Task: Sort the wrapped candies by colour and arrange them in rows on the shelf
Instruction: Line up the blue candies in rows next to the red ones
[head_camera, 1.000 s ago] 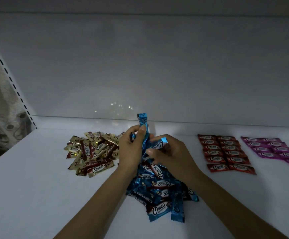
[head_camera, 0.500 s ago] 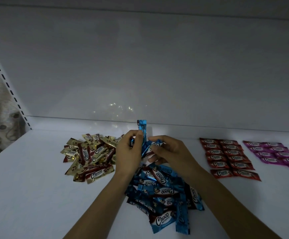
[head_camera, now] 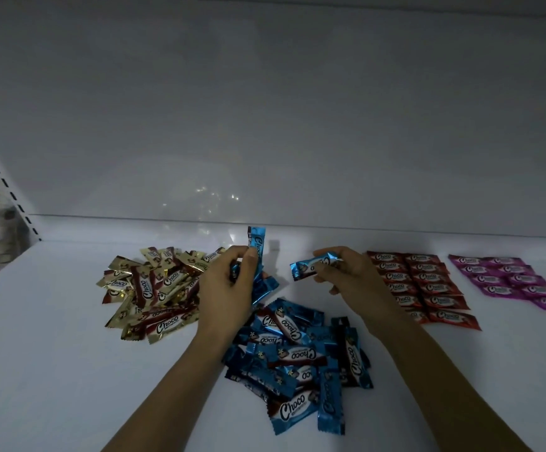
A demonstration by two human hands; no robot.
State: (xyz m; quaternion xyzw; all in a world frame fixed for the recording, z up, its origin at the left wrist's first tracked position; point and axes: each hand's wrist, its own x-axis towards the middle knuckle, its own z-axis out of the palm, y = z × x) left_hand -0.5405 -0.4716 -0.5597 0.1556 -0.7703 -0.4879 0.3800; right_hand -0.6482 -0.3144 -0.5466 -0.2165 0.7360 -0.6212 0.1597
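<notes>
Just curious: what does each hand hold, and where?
Left hand grips several blue candies around their middles; right hand pinches one blue candy by one end.

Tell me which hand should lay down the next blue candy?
Probably the right hand: it pinches one single blue candy over bare shelf beside the red rows. The left hand grips a whole bunch of blue candies.

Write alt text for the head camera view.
Two hands sort candies on a white shelf: the left hand grips several blue candies upright, the right hand pinches a single blue candy. A loose blue pile lies between the forearms, a gold pile left, red rows and pink rows right.
</notes>
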